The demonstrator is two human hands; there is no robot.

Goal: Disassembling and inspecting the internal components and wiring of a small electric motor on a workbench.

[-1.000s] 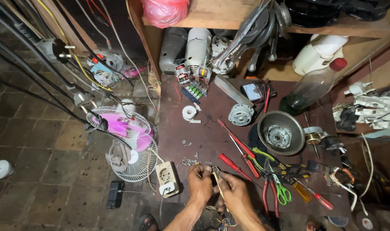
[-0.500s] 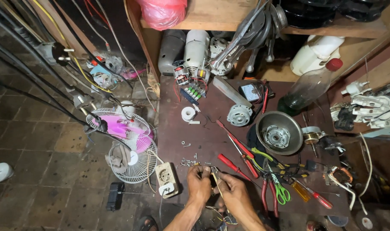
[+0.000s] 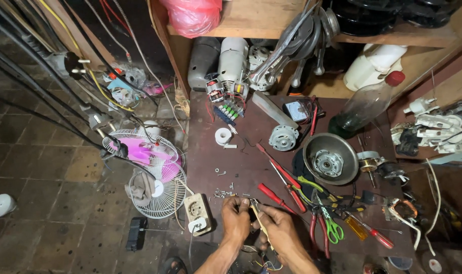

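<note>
small part (image 3: 255, 207) between left hand (image 3: 235, 219), right hand (image 3: 280, 229)

A dim room with a floor of worn grey-brown square tiles (image 3: 48, 203) holds a low dark reddish-brown worktable (image 3: 241, 152) set beneath a pale bare wooden shelf (image 3: 251, 20), lit from above.
</note>
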